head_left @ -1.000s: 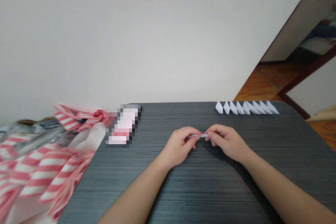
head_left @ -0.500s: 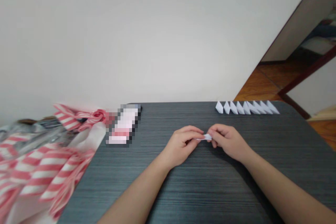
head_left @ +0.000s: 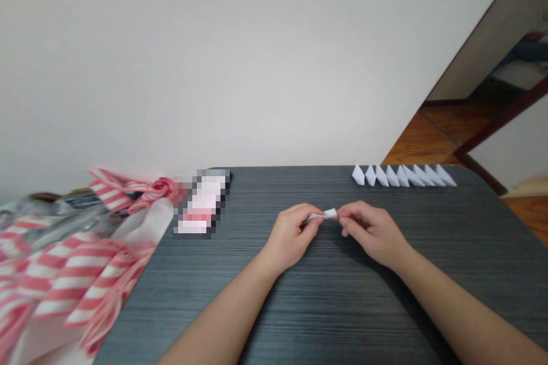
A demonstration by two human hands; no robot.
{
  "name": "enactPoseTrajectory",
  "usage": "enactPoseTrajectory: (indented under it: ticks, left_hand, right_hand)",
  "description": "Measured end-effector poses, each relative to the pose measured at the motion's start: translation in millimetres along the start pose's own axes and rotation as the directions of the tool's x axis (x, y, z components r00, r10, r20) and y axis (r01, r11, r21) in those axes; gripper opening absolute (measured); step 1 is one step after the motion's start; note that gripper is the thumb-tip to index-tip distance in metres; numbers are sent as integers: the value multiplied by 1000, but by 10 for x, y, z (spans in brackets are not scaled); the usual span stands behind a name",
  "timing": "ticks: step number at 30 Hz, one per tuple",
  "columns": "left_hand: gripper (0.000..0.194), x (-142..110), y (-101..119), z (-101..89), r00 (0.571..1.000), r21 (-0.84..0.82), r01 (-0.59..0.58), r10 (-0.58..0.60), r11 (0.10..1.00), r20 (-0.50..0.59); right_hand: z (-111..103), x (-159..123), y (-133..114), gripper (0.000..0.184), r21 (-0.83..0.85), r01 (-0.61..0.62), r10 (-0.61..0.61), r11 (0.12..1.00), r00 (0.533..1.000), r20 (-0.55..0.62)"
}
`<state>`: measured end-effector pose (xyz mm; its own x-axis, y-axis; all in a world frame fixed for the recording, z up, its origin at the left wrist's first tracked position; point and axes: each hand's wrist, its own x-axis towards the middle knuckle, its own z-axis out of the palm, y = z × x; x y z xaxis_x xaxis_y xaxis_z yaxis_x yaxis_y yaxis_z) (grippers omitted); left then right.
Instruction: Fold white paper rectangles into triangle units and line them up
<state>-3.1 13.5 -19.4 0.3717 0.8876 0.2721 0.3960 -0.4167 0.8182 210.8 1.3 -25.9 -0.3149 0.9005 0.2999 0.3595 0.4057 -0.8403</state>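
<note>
A small folded strip of white paper (head_left: 329,214) is pinched between the thumb and fingers of my left hand (head_left: 295,234), just above the dark table (head_left: 325,308). Its wider end sticks out toward the right. Close to that end is my right hand (head_left: 372,234), with curled fingers and the thumb slightly apart from the index finger. Its fingertips are at the paper's edge, and whether they touch it is hard to make out. Several folded white paper pieces (head_left: 391,175) with pointed ends stand in a row at the table's far right.
A blurred-out phone-like object (head_left: 201,202) lies at the table's far left. Red-and-white striped cloth (head_left: 85,274) is heaped beside the left edge. Behind the table rises a pale wall (head_left: 257,68), with wooden flooring (head_left: 422,137) off to the right.
The paper was held between both hands and has turned, so its wider end now shows pointing right. My right fingers have loosened from it, while my left hand keeps its pinch.
</note>
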Motion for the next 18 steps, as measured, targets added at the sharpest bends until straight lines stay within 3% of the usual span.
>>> enactPoseTrajectory:
  ticks: [3, 6, 18]
  left_hand:
    - [17, -10, -9, 12, 999, -4, 27, -27, 1000, -18]
    - [19, -20, -19, 20, 999, -23, 45, -46, 999, -12]
    - [19, -24, -11, 48, 989, -167, 142, -147, 976, -17]
  right_hand:
    - [-30, 7, -5, 12, -208, 211, -213, 955, 977, 15]
    - [-33, 15, 2, 19, -292, 299, -306, 909, 952, 20]
    - [-11, -23, 40, 27, -335, 287, -306, 897, 952, -6]
